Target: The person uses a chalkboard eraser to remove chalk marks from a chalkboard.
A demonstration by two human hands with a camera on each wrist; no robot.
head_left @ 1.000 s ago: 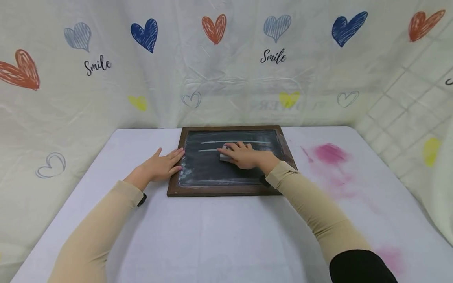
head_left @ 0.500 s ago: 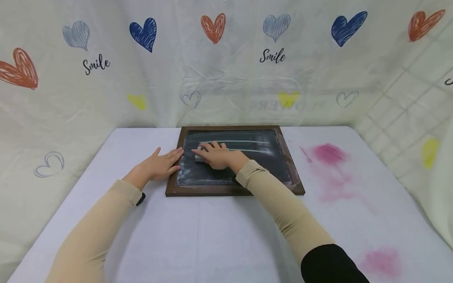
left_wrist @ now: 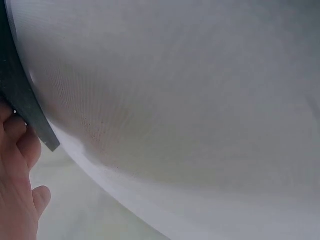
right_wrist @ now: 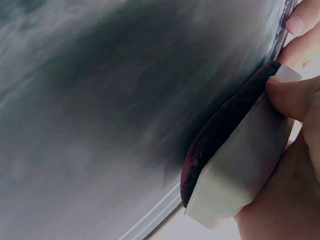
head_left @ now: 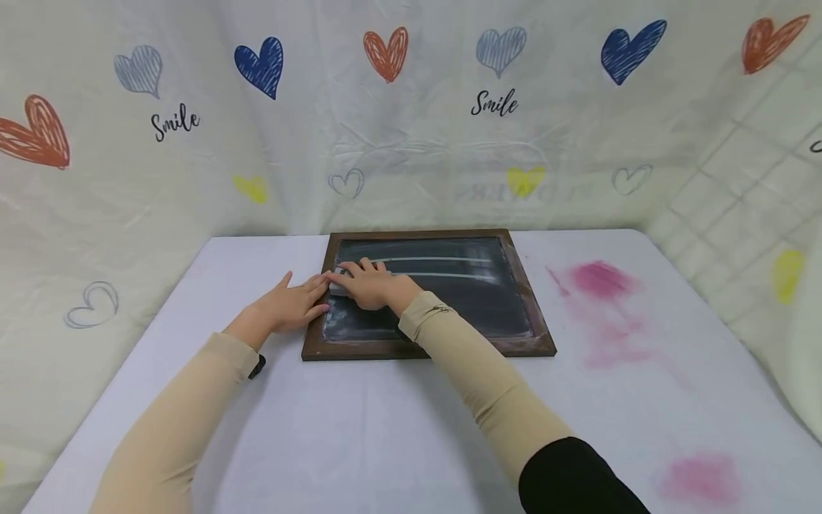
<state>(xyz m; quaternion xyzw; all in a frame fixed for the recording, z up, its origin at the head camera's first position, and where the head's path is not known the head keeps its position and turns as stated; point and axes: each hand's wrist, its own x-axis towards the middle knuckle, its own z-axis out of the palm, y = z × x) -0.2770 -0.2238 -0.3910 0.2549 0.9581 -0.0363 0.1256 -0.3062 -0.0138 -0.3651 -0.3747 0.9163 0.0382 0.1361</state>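
A black chalkboard (head_left: 464,303) in a brown wooden frame lies on the white-covered table. Two pale chalk lines (head_left: 443,275) run across its upper half from the right hand rightward. My right hand (head_left: 374,287) grips a chalkboard eraser (right_wrist: 245,155), thumb on its pale body, the dark felt side against the board near the left edge. My left hand (head_left: 289,303) rests with fairly straight fingers on the frame's left side, its fingertips right beside the eraser. In the left wrist view, this left hand (left_wrist: 15,185) touches the dark frame edge (left_wrist: 25,95).
White cloth (head_left: 366,428) covers the table in front of the board. Pink stains (head_left: 601,279) mark it on the right. Behind hangs a pale curtain (head_left: 424,178) printed with hearts and "Smile", close to the board's far edge.
My right hand has slid the eraser leftward over the board to its left edge. More of the two chalk lines shows on the right. The left hand has stayed in place.
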